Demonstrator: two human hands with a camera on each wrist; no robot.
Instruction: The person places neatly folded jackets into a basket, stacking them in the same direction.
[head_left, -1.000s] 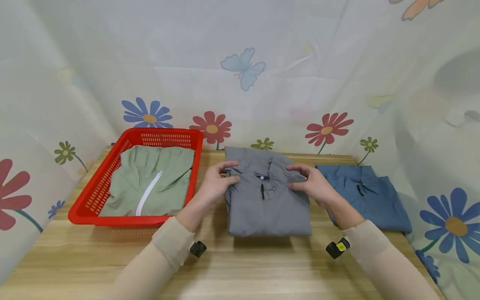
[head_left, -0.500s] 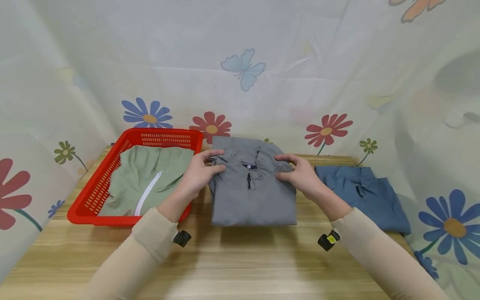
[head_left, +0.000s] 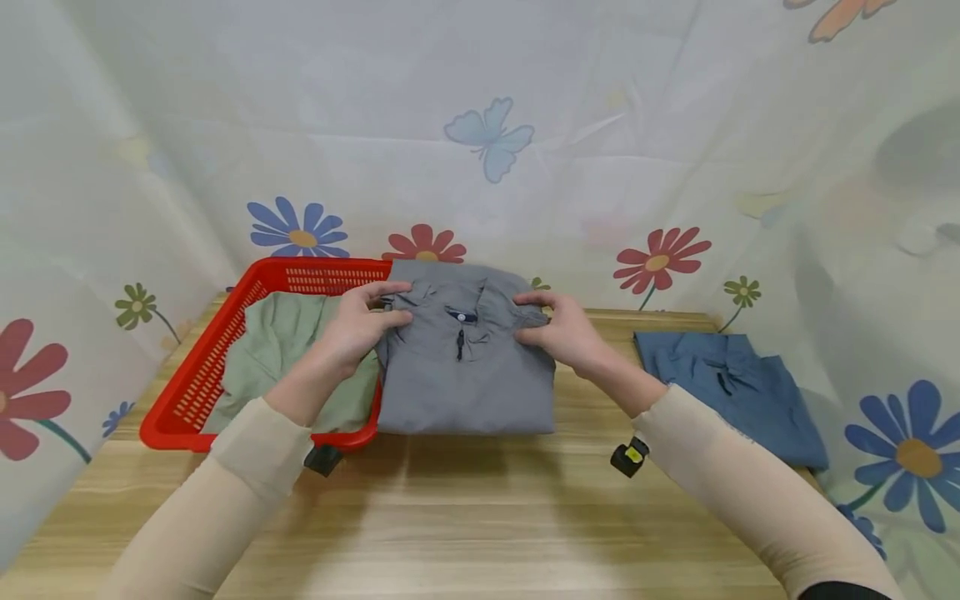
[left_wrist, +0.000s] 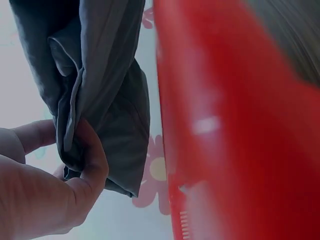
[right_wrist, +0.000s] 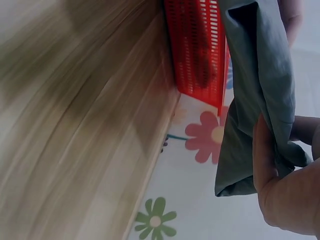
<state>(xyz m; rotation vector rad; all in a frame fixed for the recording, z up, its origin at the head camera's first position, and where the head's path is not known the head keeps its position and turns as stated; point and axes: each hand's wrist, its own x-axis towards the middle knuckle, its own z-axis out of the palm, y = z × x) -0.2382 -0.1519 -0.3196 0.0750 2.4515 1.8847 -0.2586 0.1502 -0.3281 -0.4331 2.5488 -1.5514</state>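
A folded grey jacket [head_left: 468,383] with a short dark zip pull at its collar hangs above the table, beside the red basket's right rim and partly covering it. My left hand [head_left: 360,321] pinches the jacket's left edge between thumb and fingers. On the opposite edge, my right hand [head_left: 566,329] grips the cloth the same way. The left wrist view shows the fingers [left_wrist: 92,155] curled round the folded layers, close to the basket wall. From the right wrist, the jacket [right_wrist: 260,85] is seen edge-on, off the wooden surface.
The red plastic basket [head_left: 176,437] stands at the left, holding a folded light green garment [head_left: 262,358] whose right part is hidden. A folded blue garment [head_left: 738,396] lies at the right of the wooden table [head_left: 480,517]. A flower-printed sheet [head_left: 570,192] hangs behind.
Both hands have carried the grey jacket left and upward, from the middle of the table to the basket's right rim. The basket and blue garment have stayed put.
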